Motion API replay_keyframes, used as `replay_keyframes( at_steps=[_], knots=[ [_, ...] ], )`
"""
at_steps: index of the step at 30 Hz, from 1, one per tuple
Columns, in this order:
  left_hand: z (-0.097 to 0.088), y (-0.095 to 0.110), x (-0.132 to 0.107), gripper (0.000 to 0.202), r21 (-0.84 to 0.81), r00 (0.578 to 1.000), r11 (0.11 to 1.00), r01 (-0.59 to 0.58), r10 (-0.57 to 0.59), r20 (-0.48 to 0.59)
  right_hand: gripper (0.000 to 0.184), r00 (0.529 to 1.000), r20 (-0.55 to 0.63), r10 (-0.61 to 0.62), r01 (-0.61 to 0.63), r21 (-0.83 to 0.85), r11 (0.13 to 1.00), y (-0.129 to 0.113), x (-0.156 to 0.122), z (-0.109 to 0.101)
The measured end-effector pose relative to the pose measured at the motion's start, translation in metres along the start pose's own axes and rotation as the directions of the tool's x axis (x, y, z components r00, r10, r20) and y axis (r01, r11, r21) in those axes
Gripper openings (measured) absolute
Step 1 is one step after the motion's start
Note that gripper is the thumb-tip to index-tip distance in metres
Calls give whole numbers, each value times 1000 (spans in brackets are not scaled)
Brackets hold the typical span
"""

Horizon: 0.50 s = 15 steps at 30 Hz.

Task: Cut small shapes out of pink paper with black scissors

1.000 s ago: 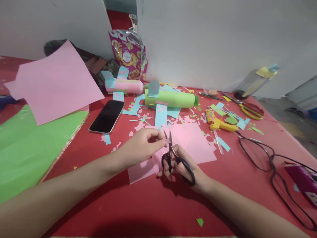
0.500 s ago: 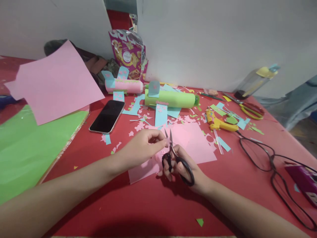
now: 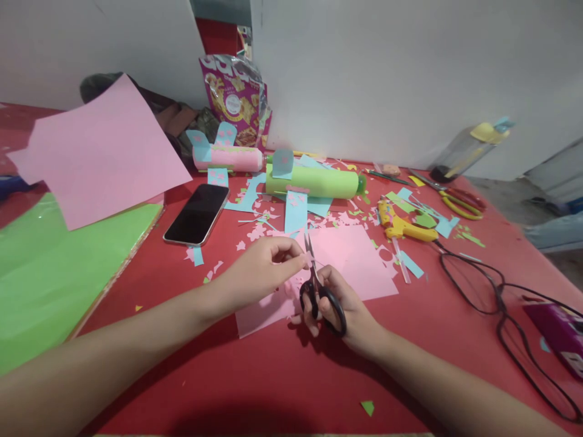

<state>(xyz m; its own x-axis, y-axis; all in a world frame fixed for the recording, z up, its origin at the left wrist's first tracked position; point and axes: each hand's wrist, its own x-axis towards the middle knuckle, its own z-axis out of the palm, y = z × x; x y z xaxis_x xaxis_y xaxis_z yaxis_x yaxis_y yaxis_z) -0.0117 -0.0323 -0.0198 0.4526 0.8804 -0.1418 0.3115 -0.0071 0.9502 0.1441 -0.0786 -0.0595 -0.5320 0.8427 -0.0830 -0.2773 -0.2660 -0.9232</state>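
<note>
Scissors (image 3: 315, 283) gripped w/ R hand (image 3: 351, 311).

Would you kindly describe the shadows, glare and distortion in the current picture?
In the head view, a soft shadow falls on the red table below the right hand; the snack bag shows shiny highlights and blurry small print; the bottle leans outward, likely wide-angle distortion.
</note>
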Motion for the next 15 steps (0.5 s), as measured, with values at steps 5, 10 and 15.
replay_keyframes(
  at_steps=[5,10,15],
  knots=[
    [-1,2,0,17,66,998,998,10,-14,67,38,993,-97,-69,66,-31,997,-1,2,-3],
    [0,2,-1,16,228,955,974,6,-73,286,36,956,-270,-114,99,-72,993,-2,5,-6],
    [1,-3,-4,18,229,896,973,-13,-90,435,40,957,-266,-114,93,-90,992,-1,7,-6]
  ],
)
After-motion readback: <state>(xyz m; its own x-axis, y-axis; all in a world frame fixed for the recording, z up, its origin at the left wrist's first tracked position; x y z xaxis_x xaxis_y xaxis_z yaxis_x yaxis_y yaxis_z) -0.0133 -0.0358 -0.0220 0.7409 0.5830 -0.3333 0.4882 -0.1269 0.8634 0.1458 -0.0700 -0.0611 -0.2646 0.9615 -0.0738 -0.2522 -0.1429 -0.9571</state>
